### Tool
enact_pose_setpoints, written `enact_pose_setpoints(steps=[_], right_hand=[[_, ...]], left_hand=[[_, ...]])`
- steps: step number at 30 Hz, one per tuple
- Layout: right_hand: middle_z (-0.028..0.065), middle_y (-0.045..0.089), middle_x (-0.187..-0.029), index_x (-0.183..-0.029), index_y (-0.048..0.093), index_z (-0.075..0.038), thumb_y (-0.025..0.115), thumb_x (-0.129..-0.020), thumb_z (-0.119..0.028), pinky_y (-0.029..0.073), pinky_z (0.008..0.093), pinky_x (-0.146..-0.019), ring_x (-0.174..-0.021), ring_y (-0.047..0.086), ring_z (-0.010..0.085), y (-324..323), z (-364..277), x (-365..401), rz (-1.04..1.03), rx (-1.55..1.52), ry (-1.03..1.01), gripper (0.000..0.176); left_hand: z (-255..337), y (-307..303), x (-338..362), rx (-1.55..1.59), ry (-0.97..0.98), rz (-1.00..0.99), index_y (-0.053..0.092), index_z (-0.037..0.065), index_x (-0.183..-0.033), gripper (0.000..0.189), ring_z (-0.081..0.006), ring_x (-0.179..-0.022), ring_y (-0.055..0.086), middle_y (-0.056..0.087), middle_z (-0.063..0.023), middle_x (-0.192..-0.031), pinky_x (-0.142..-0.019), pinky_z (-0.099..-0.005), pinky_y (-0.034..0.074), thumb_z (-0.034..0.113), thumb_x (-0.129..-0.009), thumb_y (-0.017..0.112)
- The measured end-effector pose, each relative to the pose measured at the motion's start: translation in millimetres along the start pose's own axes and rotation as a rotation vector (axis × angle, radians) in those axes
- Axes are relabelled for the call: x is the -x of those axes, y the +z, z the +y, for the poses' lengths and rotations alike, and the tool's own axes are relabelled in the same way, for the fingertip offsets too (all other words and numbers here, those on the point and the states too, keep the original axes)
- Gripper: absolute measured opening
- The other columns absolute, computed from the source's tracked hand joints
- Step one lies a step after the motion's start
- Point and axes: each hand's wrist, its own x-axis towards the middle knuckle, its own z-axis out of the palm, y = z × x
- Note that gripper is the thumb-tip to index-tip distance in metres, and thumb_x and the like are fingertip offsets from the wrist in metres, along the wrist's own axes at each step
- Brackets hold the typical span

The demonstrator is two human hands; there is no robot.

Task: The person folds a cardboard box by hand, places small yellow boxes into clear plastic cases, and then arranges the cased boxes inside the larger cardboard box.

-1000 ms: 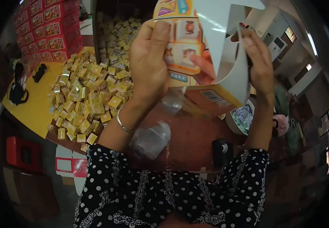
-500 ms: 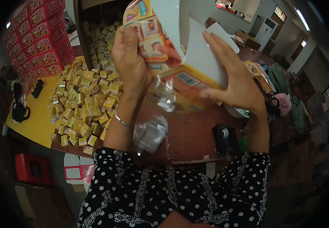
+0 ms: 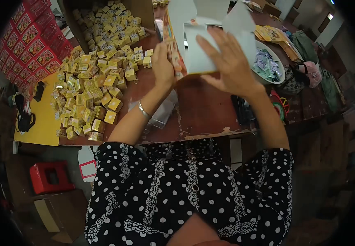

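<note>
An open cardboard box (image 3: 194, 51), white inside with orange and yellow printing outside, is held up over the table with its flaps spread. My left hand (image 3: 163, 64) grips its printed left side. Lying against the white card on the right is my right hand (image 3: 230, 61), fingers stretched out and somewhat blurred, thumb near the lower edge. What lies deep in the box is hidden. A clear plastic bag (image 3: 161, 112) rests on the table below my left wrist.
Small yellow boxes (image 3: 89, 94) form a large heap at left, more spilling from a carton (image 3: 146, 14). Stacked pink-red boxes (image 3: 32, 49) stand far left. At right are a white bowl (image 3: 282, 76) of shiny packets, a black tape dispenser (image 3: 242, 108) and yellow printed packages (image 3: 274, 35).
The box has been turned so its white inside faces me; its barcode panel no longer shows. My right hand has shifted onto the white card. The view has tilted downward.
</note>
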Motion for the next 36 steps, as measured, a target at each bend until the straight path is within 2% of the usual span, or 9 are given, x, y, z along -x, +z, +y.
enact_pose_setpoints(steps=[4,11,13,16,18,20,24,26,36], right_hand=[[0.025,0.046,-0.146,-0.153,0.041,-0.006,0.084,-0.074,-0.037,0.037,0.053,-0.115,-0.133,0.048,0.0433,71,-18,54,-0.133,-0.226,0.132,0.094],[0.0222,0.052,-0.139,-0.141,0.05,0.0,0.084,-0.076,-0.04,0.045,0.0484,-0.108,-0.126,0.053,0.0395,112,-39,61,-0.267,-0.475,0.17,0.083],[0.0214,0.052,-0.139,-0.14,0.053,-0.002,0.084,-0.076,-0.04,0.044,0.0485,-0.108,-0.127,0.053,0.0393,113,-40,55,-0.26,-0.428,0.15,0.081],[0.0199,0.052,-0.137,-0.138,0.056,-0.007,0.084,-0.075,-0.037,0.04,0.0495,-0.111,-0.129,0.05,0.0387,112,-47,42,-0.263,-0.364,0.148,0.075],[0.0192,0.053,-0.135,-0.137,0.057,-0.011,0.084,-0.075,-0.036,0.037,0.0504,-0.113,-0.13,0.048,0.0382,118,-50,33,-0.269,-0.34,0.156,0.073],[0.0201,0.051,-0.137,-0.138,0.057,-0.013,0.085,-0.073,-0.034,0.035,0.0537,-0.113,-0.132,0.046,0.0386,124,-54,29,-0.375,-0.283,0.165,0.074],[0.022,0.051,-0.135,-0.145,0.053,-0.015,0.086,-0.071,-0.034,0.034,0.0559,-0.113,-0.132,0.047,0.0392,118,-40,30,-0.41,-0.411,0.147,0.083],[0.0222,0.052,-0.133,-0.151,0.048,-0.016,0.085,-0.071,-0.036,0.033,0.0556,-0.114,-0.13,0.048,0.0387,117,-23,39,-0.437,-0.208,0.217,0.091],[0.0223,0.054,-0.129,-0.153,0.046,-0.021,0.083,-0.074,-0.034,0.032,0.0563,-0.114,-0.124,0.051,0.0385,120,-14,27,-0.379,-0.237,0.215,0.088]], left_hand=[[-55,-51,38,0.02,-0.345,0.087,0.063,0.0,-0.116,0.035,-0.0126,-0.086,0.066,0.07,-0.0067,-0.103,-0.079,-0.0275,0.054,0.027,-0.111,0.042],[-43,-77,44,-0.038,-0.425,0.125,0.061,0.002,-0.11,0.034,-0.0093,-0.077,0.062,0.067,-0.004,-0.096,-0.07,-0.0241,0.053,0.033,-0.109,0.047],[-39,-100,23,-0.476,-0.527,-0.095,0.058,0.008,-0.12,0.037,-0.0075,-0.079,0.062,0.067,-0.0012,-0.097,-0.074,-0.0245,0.051,0.041,-0.107,0.051],[-9,-91,-13,-0.32,-0.559,-0.244,0.026,0.006,-0.157,0.081,-0.0191,-0.12,0.058,0.059,-0.0106,-0.132,-0.098,-0.0398,0.05,0.056,-0.101,0.057],[8,-81,-31,-0.384,-0.505,-0.361,0.018,0.006,-0.161,0.095,-0.023,-0.126,0.054,0.055,-0.0154,-0.136,-0.103,-0.0413,0.048,0.058,-0.096,0.063],[15,-68,-39,-0.726,-0.336,-0.544,0.021,-0.007,-0.157,0.109,-0.0302,-0.125,0.059,0.055,-0.0275,-0.137,-0.104,-0.0402,0.048,0.058,-0.088,0.074],[21,-60,-45,-0.904,-0.403,-0.521,0.041,-0.012,-0.143,0.092,-0.0255,-0.107,0.069,0.065,-0.0232,-0.121,-0.091,-0.0358,0.056,0.045,-0.085,0.083],[15,-68,-43,-0.467,-0.492,-0.307,0.055,-0.009,-0.124,0.07,-0.021,-0.09,0.072,0.071,-0.0161,-0.107,-0.081,-0.0337,0.059,0.029,-0.079,0.091],[2,-103,-64,-0.608,-0.391,-0.114,0.057,-0.007,-0.122,0.05,-0.0152,-0.088,0.07,0.071,-0.0119,-0.104,-0.081,-0.0288,0.057,0.016,-0.085,0.081]])
